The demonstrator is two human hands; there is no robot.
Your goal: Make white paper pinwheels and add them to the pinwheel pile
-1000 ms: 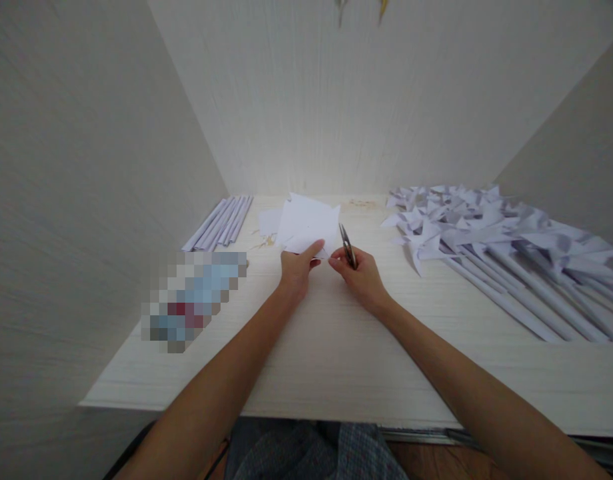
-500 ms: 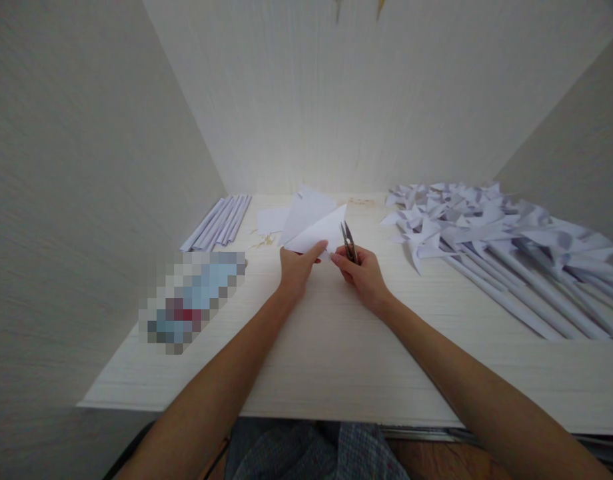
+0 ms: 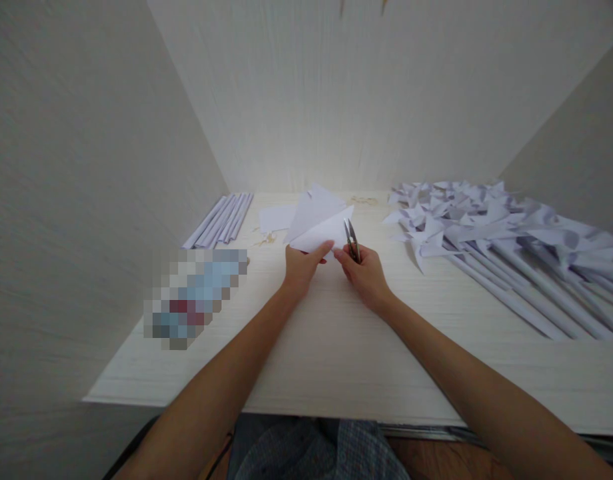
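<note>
A sheet of white paper (image 3: 319, 215), folded over on itself with a flap toward me, is held up above the table. My left hand (image 3: 300, 272) grips its lower edge, thumb on top and fingers underneath. Close beside it, my right hand (image 3: 367, 275) is closed around a pair of small metal thread snips (image 3: 353, 241), whose blades point away from me and stand slightly apart. The right thumb and forefinger meet at the paper's near corner, next to the left thumb. What they pinch there is too small to make out.
Paper pinwheels (image 3: 451, 217) on rolled sticks are heaped at the right. Rolled paper sticks (image 3: 224, 217) lie at the back left, with a pixelated object (image 3: 204, 290) nearer me. White paper (image 3: 276, 218) and small tan bits (image 3: 266, 237) lie behind my hands. Walls enclose the table (image 3: 326, 360).
Both hands and the folded paper appear slightly farther right, and the whole view has shifted a little. The grip on the paper and the snips is much the same.
</note>
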